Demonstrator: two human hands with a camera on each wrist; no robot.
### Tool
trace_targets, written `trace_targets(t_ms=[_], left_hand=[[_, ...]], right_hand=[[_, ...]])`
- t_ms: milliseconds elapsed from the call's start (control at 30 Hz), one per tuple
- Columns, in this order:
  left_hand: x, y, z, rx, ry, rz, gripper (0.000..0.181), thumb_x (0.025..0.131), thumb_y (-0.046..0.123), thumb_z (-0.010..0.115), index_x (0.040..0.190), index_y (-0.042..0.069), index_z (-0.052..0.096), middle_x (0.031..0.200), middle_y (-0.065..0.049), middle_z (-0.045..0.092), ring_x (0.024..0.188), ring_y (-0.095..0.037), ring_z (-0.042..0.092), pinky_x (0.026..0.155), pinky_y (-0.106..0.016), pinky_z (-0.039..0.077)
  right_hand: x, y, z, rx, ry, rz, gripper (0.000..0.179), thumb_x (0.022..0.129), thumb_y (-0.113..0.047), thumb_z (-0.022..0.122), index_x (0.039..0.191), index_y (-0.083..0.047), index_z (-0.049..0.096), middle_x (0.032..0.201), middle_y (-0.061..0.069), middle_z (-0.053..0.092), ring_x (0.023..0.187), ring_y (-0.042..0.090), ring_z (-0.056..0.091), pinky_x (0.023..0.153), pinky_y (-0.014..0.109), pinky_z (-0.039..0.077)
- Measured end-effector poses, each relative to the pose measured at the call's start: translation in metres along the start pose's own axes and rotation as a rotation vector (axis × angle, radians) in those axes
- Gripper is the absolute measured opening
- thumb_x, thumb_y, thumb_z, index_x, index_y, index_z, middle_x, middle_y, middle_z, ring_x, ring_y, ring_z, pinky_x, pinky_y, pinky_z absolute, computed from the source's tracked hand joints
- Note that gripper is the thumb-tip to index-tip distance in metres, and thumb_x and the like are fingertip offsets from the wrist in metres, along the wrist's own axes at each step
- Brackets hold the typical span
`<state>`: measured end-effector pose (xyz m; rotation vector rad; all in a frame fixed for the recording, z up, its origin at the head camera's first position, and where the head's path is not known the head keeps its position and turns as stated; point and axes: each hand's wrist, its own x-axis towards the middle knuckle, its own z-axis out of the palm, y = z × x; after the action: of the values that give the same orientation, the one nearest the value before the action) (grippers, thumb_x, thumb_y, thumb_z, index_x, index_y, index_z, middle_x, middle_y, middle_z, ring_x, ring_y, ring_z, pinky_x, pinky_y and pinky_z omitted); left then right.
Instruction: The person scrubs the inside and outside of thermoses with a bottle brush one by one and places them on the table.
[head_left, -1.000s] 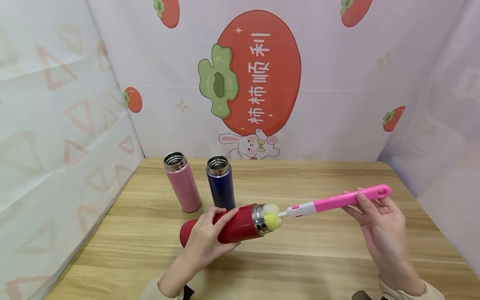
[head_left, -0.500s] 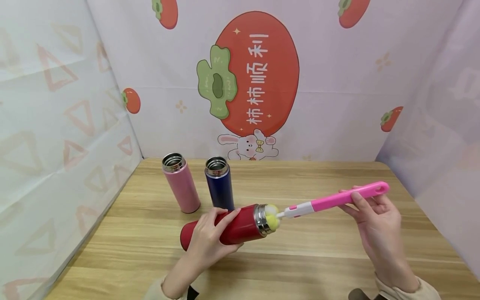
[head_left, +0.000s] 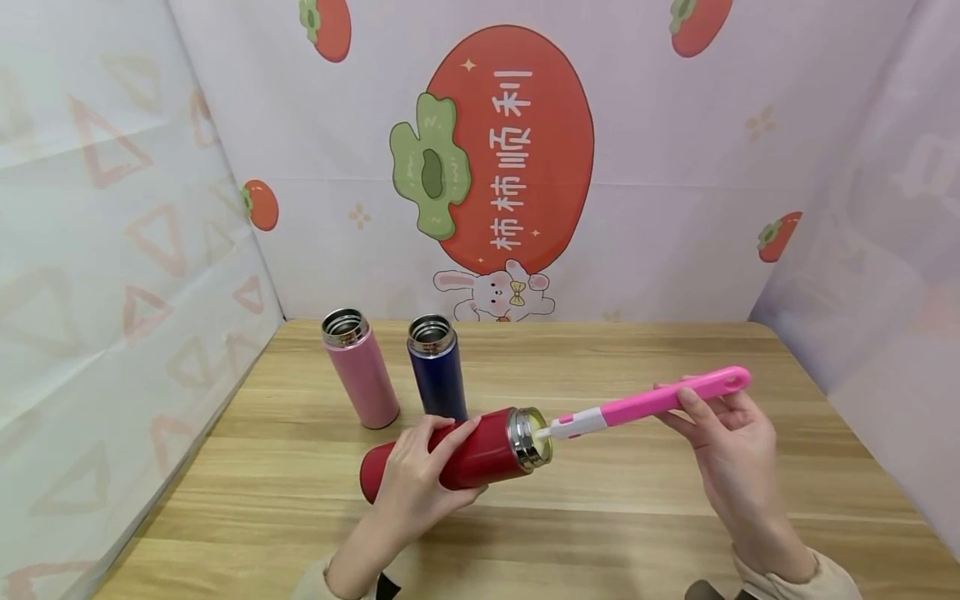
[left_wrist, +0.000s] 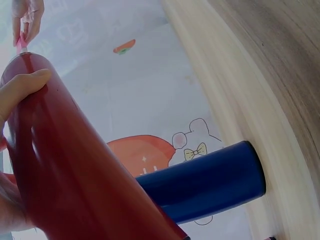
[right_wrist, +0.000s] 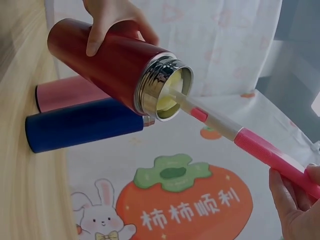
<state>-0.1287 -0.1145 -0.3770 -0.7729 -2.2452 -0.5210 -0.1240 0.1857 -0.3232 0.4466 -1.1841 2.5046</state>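
My left hand [head_left: 416, 479] grips a red thermos bottle [head_left: 487, 450] round its body, tilted with its open steel mouth to the right. In my right hand [head_left: 731, 446], fingers and thumb pinch the pink handle of a bottle brush [head_left: 652, 404]. The brush's yellow-and-white sponge head [right_wrist: 172, 90] sits inside the bottle's mouth, with the white neck sticking out. In the left wrist view the red bottle [left_wrist: 75, 150] fills the near side, and the brush is mostly hidden behind it.
A pink bottle [head_left: 363, 371] and a dark blue bottle [head_left: 437, 375] stand upright and uncapped behind the red one. The wooden table [head_left: 637, 533] meets a printed cloth backdrop [head_left: 660, 225] at the back, with cloth walls on both sides.
My right hand has moved left with the brush, and its sponge head has gone from the bottle's rim into the mouth. My left hand holds the red bottle nearly still.
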Motion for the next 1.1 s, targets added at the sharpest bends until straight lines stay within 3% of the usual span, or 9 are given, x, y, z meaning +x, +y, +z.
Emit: trace_targets(t_ms=[100,300,400,733,967,1100], left_hand=[[0.000,0.001,0.000,-0.001,0.008,-0.001,0.078,0.047,0.029,0.085,0.118,0.020,0.054,0.098,-0.009,0.053,0.083,-0.021,0.054,0.067,-0.036,0.047],[0.004,0.009,-0.001,-0.043,-0.031,0.000,0.077,0.051,0.032,0.084,0.120,0.021,0.052,0.100,-0.008,0.053,0.089,-0.020,0.053,0.073,-0.038,0.048],[0.007,0.012,-0.001,-0.052,-0.032,0.009,0.077,0.052,0.032,0.084,0.121,0.021,0.052,0.101,-0.008,0.053,0.090,-0.020,0.053,0.074,-0.039,0.047],[0.009,0.012,0.004,-0.069,-0.002,0.068,0.079,0.050,0.029,0.084,0.120,0.018,0.051,0.098,-0.009,0.053,0.088,-0.020,0.053,0.073,-0.039,0.046],[0.006,0.010,0.003,-0.059,-0.031,0.015,0.078,0.051,0.030,0.085,0.120,0.020,0.052,0.101,-0.008,0.053,0.090,-0.019,0.053,0.075,-0.038,0.047],[0.004,0.009,0.002,-0.049,-0.043,-0.006,0.078,0.051,0.032,0.085,0.121,0.021,0.052,0.101,-0.007,0.053,0.090,-0.020,0.054,0.074,-0.038,0.048]], right_hand=[[-0.002,0.003,0.002,-0.025,-0.009,0.002,0.019,0.085,0.016,0.041,0.096,0.008,0.055,0.086,0.015,0.065,0.083,0.024,0.064,0.074,0.037,0.049],[-0.013,0.020,0.016,-0.325,-0.002,0.144,0.010,0.085,0.007,0.051,0.094,0.002,0.052,0.087,0.008,0.064,0.087,0.020,0.063,0.077,0.034,0.047],[-0.018,0.029,0.021,-0.369,-0.009,0.184,0.011,0.085,0.005,0.052,0.096,0.004,0.048,0.089,0.008,0.063,0.089,0.020,0.062,0.077,0.035,0.047],[-0.021,0.028,0.019,-0.361,0.027,0.173,0.011,0.085,0.005,0.052,0.096,0.003,0.050,0.089,0.008,0.063,0.087,0.020,0.063,0.076,0.035,0.048],[-0.015,0.019,0.010,-0.118,-0.024,0.050,0.017,0.085,0.013,0.044,0.096,0.004,0.055,0.087,0.011,0.064,0.086,0.022,0.063,0.075,0.036,0.048],[-0.012,0.013,0.005,-0.034,-0.046,0.020,0.019,0.085,0.015,0.041,0.096,0.008,0.054,0.086,0.013,0.064,0.086,0.026,0.063,0.075,0.037,0.048]])
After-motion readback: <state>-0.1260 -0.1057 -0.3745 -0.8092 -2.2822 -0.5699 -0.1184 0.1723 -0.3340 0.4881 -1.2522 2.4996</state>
